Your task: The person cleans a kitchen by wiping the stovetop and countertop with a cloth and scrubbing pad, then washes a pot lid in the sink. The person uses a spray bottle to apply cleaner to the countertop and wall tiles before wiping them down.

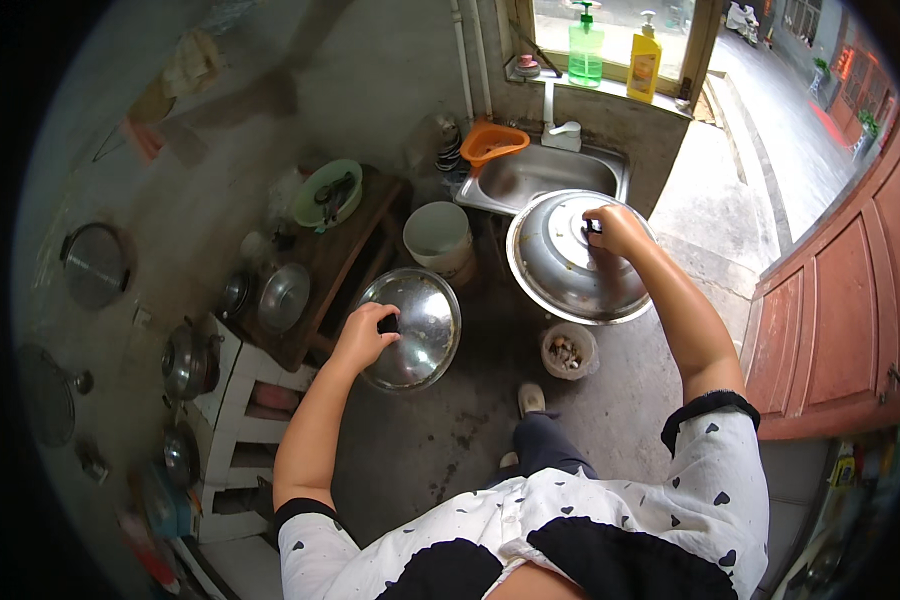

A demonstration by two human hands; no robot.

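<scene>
My left hand (367,334) grips the black knob of a round metal lid (424,322), held over the floor. In my right hand (616,231) is the dark handle of a larger domed metal lid (544,262), raised in front of the stainless steel sink (547,176) and overlapping its near edge. The two lids are apart. Between and beyond them stands a pale bucket (439,232). Below the larger lid, a small waste bin (568,351) with scraps in it stands on the floor.
On the left, a wooden table (345,277) bears a green basin (330,191) and a metal bowl (283,298). An orange strainer (491,142) sits at the sink's corner, beside the faucet (562,135). A reddish wooden door (840,300) stands open at right.
</scene>
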